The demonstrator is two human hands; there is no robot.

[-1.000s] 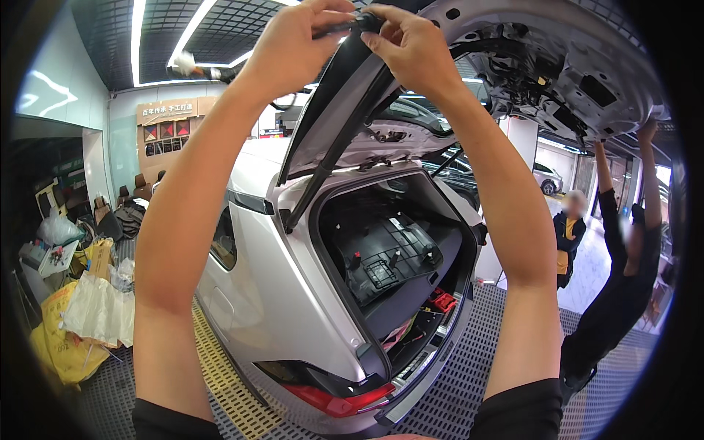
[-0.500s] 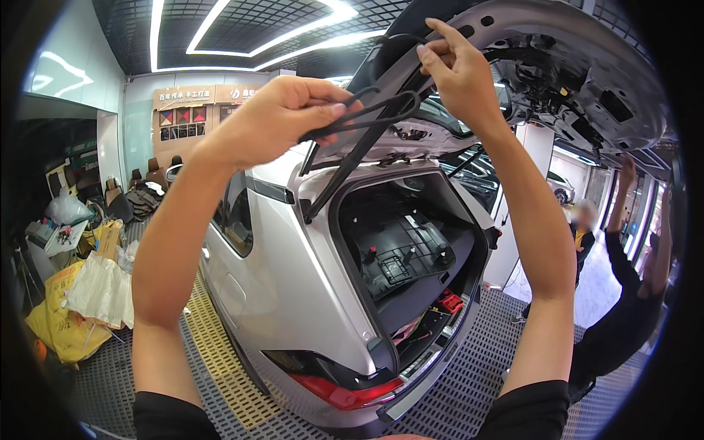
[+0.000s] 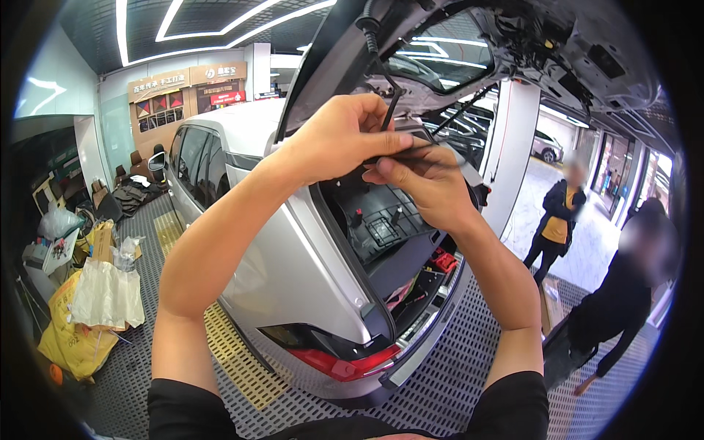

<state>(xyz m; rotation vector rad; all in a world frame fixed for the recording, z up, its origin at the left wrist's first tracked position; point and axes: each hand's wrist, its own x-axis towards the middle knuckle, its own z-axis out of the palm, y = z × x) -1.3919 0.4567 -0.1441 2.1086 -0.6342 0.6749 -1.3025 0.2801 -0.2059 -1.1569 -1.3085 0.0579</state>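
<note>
A black cable [image 3: 391, 104] hangs from a ribbed rubber sleeve [image 3: 369, 35] at the raised tailgate [image 3: 312, 81] of a silver car. My left hand [image 3: 345, 139] is closed around its lower part, thumb stretched toward the right. Just below and to the right, my right hand [image 3: 433, 187] is closed with thumb and fingers pinching dark strands of the same cable. Both hands nearly touch, raised in front of the trunk opening. The cable's end is hidden among my fingers.
Inside the open trunk lie a black plastic panel [image 3: 381, 220] and a red object [image 3: 443, 260]. A red tail light [image 3: 345, 364] is below. Bags and packaging [image 3: 106, 293] are heaped at left. Two people [image 3: 557, 220] stand at right, one close to the car.
My hands have come down and together from the tailgate's edge, and the cable loops are now gathered between them. The near person at right has lowered their raised arms.
</note>
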